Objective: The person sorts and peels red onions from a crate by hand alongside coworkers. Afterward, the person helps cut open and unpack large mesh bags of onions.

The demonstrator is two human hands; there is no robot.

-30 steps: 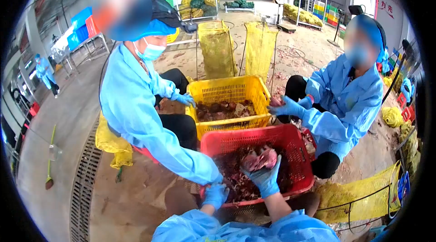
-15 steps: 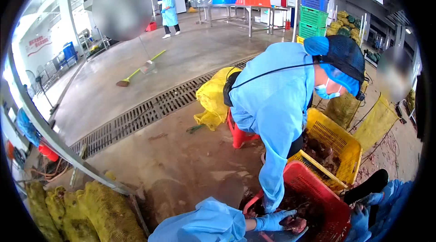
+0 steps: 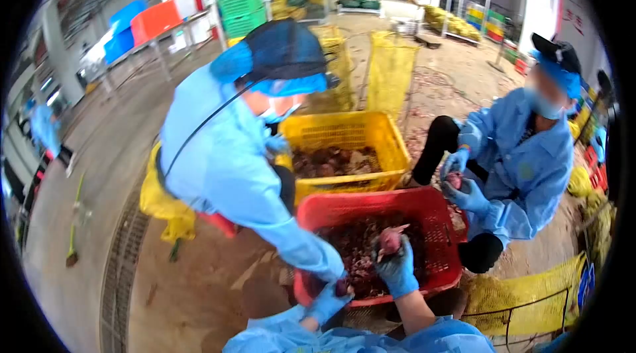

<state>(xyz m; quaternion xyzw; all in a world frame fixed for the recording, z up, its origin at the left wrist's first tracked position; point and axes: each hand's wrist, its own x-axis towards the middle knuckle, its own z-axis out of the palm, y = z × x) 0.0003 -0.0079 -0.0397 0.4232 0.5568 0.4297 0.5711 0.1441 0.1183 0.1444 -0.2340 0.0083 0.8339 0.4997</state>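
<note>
In the head view, my right hand (image 3: 399, 270), in a blue glove, is closed round a red onion (image 3: 391, 240) with loose, peeling skin, above the red crate (image 3: 424, 204). My left hand (image 3: 326, 302), also gloved, is at the crate's near left edge, closed on a dark purple onion (image 3: 342, 287), only part of which shows. A co-worker's blue sleeve (image 3: 311, 247) reaches down just beside my left hand; that co-worker's far hand is partly hidden. Onion skins and scraps (image 3: 361, 263) lie inside the red crate.
Behind the red crate stands a yellow crate (image 3: 391, 154) of dark onions. A seated co-worker (image 3: 523, 174) at the right holds an onion in gloved hands. Yellow mesh bags (image 3: 391, 75) stand behind. A floor drain (image 3: 122, 253) runs along the left.
The view has swung right, bringing the right-hand co-worker and the whole red crate into sight. My right hand now appears in the middle of the crate with an onion.
</note>
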